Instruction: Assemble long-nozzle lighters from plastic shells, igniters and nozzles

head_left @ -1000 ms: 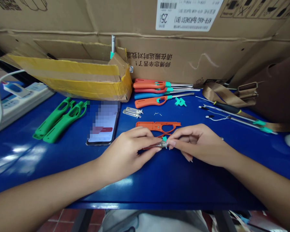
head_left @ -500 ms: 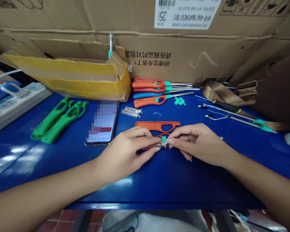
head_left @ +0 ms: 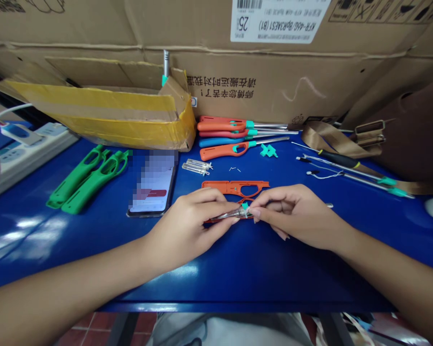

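My left hand (head_left: 198, 216) pinches a clear capsule (head_left: 226, 215) between thumb and forefinger. My right hand (head_left: 299, 214) has its fingertips drawn together at the capsule's end, by a teal piece (head_left: 244, 206); whether they grip anything I cannot tell. An orange shell half (head_left: 223, 185) lies just beyond the grip. Recommended: keep the left pinch firm, the right light, and avoid bending that end.

You hold a slim, shiny, clear-looking capsule (head_left: 227, 215), slightly tilted, with what seems a teal piece (head_left: 244, 206) at its right end. Beyond it lies an orange handle half (head_left: 222, 184), hollow face up; a second half (head_left: 210, 221) shows partly beneath.
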A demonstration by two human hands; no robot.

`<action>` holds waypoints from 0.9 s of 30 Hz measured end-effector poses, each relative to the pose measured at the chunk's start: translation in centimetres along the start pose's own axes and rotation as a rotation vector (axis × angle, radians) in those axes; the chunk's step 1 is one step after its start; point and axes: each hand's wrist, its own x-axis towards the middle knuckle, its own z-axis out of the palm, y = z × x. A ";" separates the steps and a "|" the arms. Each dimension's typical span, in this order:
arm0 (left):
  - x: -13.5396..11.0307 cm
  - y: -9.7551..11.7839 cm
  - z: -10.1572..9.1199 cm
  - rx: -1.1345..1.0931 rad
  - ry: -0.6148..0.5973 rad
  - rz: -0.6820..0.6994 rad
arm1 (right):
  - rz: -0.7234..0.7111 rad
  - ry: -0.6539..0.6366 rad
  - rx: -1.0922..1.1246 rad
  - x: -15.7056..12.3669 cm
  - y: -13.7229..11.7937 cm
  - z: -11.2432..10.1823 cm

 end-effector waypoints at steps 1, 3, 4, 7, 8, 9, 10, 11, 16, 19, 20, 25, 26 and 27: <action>0.0 0.0 0.1 -0.008 0.000 -0.004 | 0.004 0.001 0.007 0.0 0.0 0.1; 0.0 0.0 0.1 -0.012 -0.008 -0.014 | 0.012 -0.002 0.017 0.1 -0.1 0.2; 0.1 0.0 0.1 -0.009 -0.017 -0.019 | 0.019 -0.006 0.014 0.0 -0.2 0.2; 0.5 -0.2 -0.6 0.013 -0.060 -0.022 | 0.018 -0.020 -0.059 -0.1 -0.2 0.1; 0.7 -0.3 -1.0 0.021 -0.074 -0.019 | -0.020 -0.002 -0.108 -0.2 -0.1 0.0; 0.9 -0.3 -1.4 0.032 -0.081 -0.022 | -0.086 0.032 -0.173 -0.2 0.0 -0.2; 1.1 -0.4 -1.9 0.042 -0.095 -0.027 | -0.174 0.075 -0.250 -0.2 0.1 -0.4; 1.2 -0.4 -2.2 0.053 -0.115 -0.041 | -0.271 0.122 -0.337 -0.2 0.3 -0.6; 1.4 -0.7 -2.8 0.102 -0.213 -0.121 | -0.523 0.196 -0.712 -0.1 1.0 -1.7; 1.1 -0.9 -2.4 0.111 -0.235 -0.144 | -0.520 0.124 -0.855 -0.1 1.2 -1.7; 1.1 -0.9 -2.3 0.112 -0.237 -0.149 | -0.533 0.102 -0.888 -0.1 1.2 -1.6; 1.0 -0.9 -2.2 0.114 -0.237 -0.173 | -0.648 0.023 -0.954 0.1 1.5 -1.5; 1.1 -0.9 -2.3 0.113 -0.241 -0.171 | -0.657 0.008 -0.960 0.1 1.5 -1.5; 1.1 -0.9 -2.3 0.114 -0.243 -0.166 | -0.663 -0.001 -0.969 0.1 1.5 -1.6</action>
